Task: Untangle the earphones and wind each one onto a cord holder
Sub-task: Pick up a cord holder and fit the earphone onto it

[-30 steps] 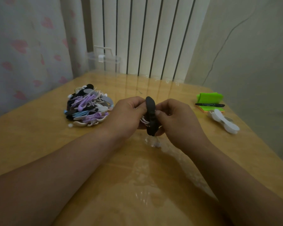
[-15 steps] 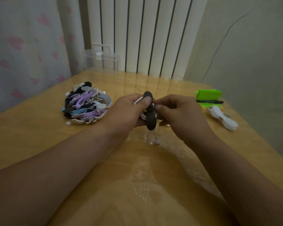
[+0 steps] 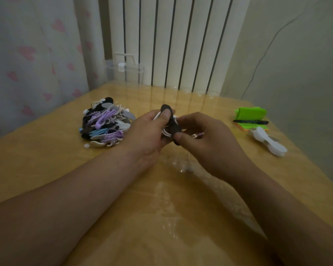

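A black cord holder [image 3: 172,126] is held above the middle of the desk [image 3: 46,169] between both hands, long axis tilted upper-left to lower-right. The top end is pinched under the thumb of the left hand [image 3: 150,133], and the lower end is pinched by the curled right hand [image 3: 210,144]. Turns of white earphone cord [image 3: 164,131] are seen at its waist, and a loose earbud end [image 3: 188,168] hangs down to the desk, nearer the right hand, so the remaining winding is judged to be fed from underneath on that side.
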